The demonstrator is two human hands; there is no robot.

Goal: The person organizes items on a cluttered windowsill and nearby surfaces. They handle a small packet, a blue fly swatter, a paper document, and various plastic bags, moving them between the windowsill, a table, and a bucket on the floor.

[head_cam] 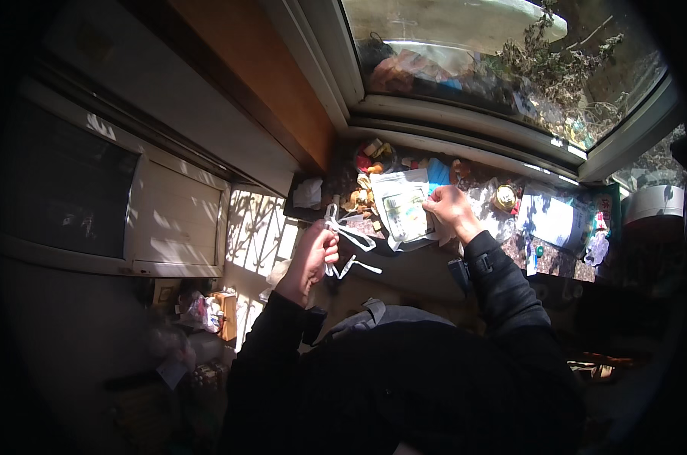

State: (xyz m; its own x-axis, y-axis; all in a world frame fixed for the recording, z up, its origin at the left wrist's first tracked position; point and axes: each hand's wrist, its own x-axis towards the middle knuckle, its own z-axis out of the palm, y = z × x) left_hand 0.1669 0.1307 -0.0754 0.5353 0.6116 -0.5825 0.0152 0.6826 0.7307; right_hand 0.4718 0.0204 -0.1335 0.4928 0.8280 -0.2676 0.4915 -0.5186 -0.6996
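My left hand (316, 254) is closed around a bundle of narrow white strips (352, 233), whose loops stick out past the fingers and whose loose ends hang below. My right hand (450, 209) pinches the right side of a white printed pouch (406, 209) that bears writing and a picture. The pouch is at the front edge of a cluttered stone-patterned sill (372, 228); whether it rests there or is held up, I cannot tell. Yellowish dried pieces (359, 199) lie just left of it. Behind it is a blue wrapper (437, 173).
A round container (373, 158) with colourful items stands at the back of the sill. Right of my hand are a gold-topped can (505, 197), clear plastic and a white printed packet (548, 216). A window (491, 85) borders the sill behind; a white door (178, 216) is at left.
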